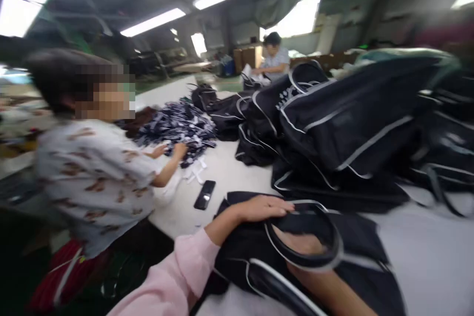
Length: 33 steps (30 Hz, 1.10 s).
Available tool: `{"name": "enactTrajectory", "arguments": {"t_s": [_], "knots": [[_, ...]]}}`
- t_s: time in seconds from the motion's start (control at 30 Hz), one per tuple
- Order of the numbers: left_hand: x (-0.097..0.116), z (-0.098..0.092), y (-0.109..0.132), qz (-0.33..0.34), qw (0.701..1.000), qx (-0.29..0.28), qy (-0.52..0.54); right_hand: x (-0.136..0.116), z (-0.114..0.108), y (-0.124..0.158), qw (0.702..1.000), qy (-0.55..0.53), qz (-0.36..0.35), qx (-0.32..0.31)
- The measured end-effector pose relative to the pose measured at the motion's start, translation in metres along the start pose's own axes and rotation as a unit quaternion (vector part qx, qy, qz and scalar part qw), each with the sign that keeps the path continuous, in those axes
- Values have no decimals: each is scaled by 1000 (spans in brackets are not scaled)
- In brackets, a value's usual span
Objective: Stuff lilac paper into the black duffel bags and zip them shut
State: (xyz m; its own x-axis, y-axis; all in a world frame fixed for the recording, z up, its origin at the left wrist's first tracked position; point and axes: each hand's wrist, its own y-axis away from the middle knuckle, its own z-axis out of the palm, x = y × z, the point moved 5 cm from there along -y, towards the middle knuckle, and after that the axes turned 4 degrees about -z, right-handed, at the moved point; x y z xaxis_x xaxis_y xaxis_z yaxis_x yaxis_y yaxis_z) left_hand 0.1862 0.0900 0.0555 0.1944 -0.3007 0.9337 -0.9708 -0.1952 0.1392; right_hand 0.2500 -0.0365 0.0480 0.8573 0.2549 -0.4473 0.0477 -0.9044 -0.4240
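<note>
A black bag with white piping (355, 242) lies on the white table (425, 256) in front of me. My left hand (264, 207), in a pink sleeve, rests flat on the bag's top edge with fingers stretched out. My right hand (301, 243) is pushed inside the bag's round opening (326, 229), and the forearm comes up from the lower right. The right hand's fingers are blurred and partly hidden by the rim.
A tall pile of black bags (351, 123) fills the right of the table. A black phone (205, 194) lies left of my bag. A person in a patterned shirt (92, 173) handles a heap of dark labels (177, 126). Another person (276, 59) works far back.
</note>
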Motion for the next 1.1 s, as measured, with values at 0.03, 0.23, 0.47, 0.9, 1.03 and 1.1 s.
{"name": "enactTrajectory", "arguments": {"t_s": [0.03, 0.23, 0.47, 0.9, 1.03, 1.1], "knots": [[-2, -2, -1, -15, 1000, 22, -9, 1, 4, -5, 996, -20, -64, -66], [-30, -11, -15, -47, 998, 26, -44, 26, -7, -22, 998, -58, 14, 5], [-25, -11, -8, -3, 997, 37, -66, -28, -2, -6, 996, 39, 57, 59], [3, -12, -14, -25, 989, -91, -113, -9, -20, 2, 961, -168, 197, 97], [11, -8, -17, -32, 991, -74, -109, -7, -27, 15, 966, -121, 197, 114], [11, -7, -15, -42, 990, -81, -106, 0, -39, 32, 962, -93, 218, 135]]}}
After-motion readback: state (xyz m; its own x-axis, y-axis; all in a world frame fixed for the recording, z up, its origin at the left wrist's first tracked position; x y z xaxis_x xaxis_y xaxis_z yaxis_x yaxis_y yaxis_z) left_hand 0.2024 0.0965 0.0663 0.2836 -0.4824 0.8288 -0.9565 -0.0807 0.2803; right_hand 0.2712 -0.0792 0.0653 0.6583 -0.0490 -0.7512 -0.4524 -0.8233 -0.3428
